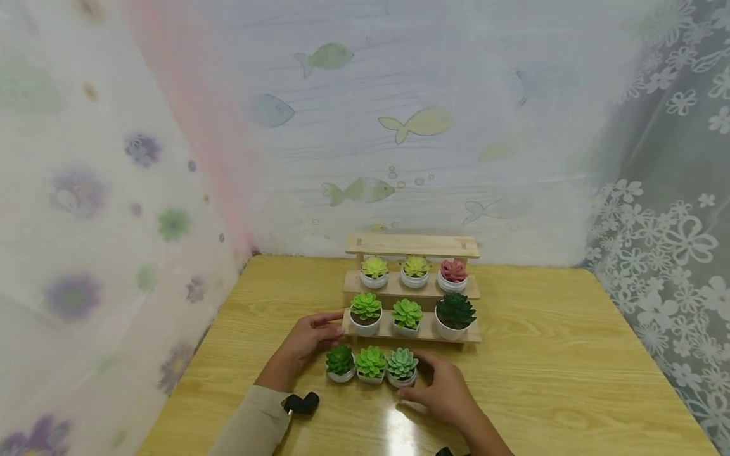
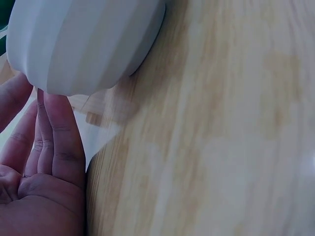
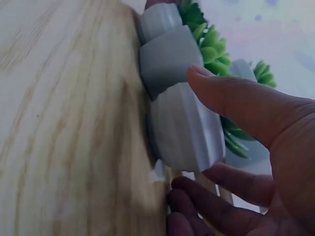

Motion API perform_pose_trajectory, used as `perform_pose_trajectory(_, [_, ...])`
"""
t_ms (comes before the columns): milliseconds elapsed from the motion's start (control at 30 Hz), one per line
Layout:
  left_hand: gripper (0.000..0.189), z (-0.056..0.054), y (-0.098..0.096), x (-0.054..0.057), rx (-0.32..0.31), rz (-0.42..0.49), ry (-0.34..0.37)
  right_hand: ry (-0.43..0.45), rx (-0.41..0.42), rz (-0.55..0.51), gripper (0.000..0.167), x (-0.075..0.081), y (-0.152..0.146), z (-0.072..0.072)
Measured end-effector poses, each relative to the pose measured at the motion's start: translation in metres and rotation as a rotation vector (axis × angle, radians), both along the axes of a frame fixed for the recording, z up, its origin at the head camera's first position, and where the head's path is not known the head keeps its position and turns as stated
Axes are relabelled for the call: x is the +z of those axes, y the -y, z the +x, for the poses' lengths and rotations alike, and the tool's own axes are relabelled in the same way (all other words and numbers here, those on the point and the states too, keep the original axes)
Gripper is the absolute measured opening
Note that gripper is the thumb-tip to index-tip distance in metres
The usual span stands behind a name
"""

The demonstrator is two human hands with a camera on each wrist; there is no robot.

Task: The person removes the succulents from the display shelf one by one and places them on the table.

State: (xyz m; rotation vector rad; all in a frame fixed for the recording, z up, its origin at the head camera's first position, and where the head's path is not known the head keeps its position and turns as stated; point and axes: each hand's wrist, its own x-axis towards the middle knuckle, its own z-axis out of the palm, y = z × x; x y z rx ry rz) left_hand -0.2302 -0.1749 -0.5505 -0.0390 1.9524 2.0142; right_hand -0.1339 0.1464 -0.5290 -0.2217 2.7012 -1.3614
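Three small potted succulents stand in a row on the table before a wooden tiered stand [image 1: 331, 325]: a dark green one [image 1: 340, 360], a bright green one [image 1: 371, 362] in a squarish pot, and a pale green one [image 1: 402, 364]. My right hand [image 1: 441, 387] curves round the pale green succulent's ribbed white pot [image 3: 182, 128], thumb on the near side, fingers at its far side. By the stand's lower left end is my left hand [image 1: 302, 342], its fingers stretched out. In the left wrist view, those fingers [image 2: 61, 137] reach beside a ribbed white pot [image 2: 88, 44].
The stand's lower step bears three potted succulents, the rightmost dark green [image 1: 455, 311]. Its middle step holds two yellow-green ones and a pink one [image 1: 453, 272]. The bare top board [image 1: 412, 244] stands close to a fish-patterned curtain [image 1: 422, 158]. Wooden tabletop [image 1: 547, 354] extends on both sides.
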Motion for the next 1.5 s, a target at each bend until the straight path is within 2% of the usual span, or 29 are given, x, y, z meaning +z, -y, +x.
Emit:
perform_pose_trajectory(200, [0.054, 0.001, 0.000, 0.000, -0.011, 0.006, -0.001, -0.012, -0.014, -0.017, 0.077, 0.012, -0.003, 0.004])
perform_pose_trajectory(467, [0.053, -0.001, -0.001, 0.001, -0.013, 0.034, 0.011, -0.026, -0.019, -0.086, 0.074, 0.036, -0.011, 0.010])
perform_pose_trajectory(633, [0.052, -0.002, 0.000, 0.003, -0.011, 0.034, 0.013, -0.065, -0.010, -0.071, 0.069, 0.055, -0.017, 0.011])
perform_pose_trajectory(800, [0.052, -0.002, 0.001, 0.001, -0.007, 0.027, 0.020, -0.162, -0.012, -0.046, 0.068, 0.073, -0.024, 0.012])
perform_pose_trajectory(933, [0.052, 0.000, 0.003, -0.001, -0.019, 0.022, 0.031, -0.295, -0.017, -0.019, 0.064, 0.082, -0.029, 0.013])
perform_pose_trajectory(1067, [0.051, 0.000, 0.004, -0.002, -0.026, 0.027, 0.029, -0.421, -0.028, -0.023, 0.061, 0.088, -0.034, 0.008])
perform_pose_trajectory(1267, [0.052, -0.002, 0.004, -0.004, -0.029, 0.040, 0.022, -0.540, -0.058, -0.012, 0.056, 0.102, -0.045, -0.005])
perform_pose_trajectory(1367, [0.054, -0.002, 0.002, -0.004, -0.032, 0.054, 0.027, -0.564, -0.079, -0.001, 0.057, 0.109, -0.052, -0.014])
perform_pose_trajectory(1500, [0.056, -0.001, 0.003, -0.003, -0.039, 0.055, 0.027, -0.534, -0.123, 0.022, 0.061, 0.117, -0.062, -0.026])
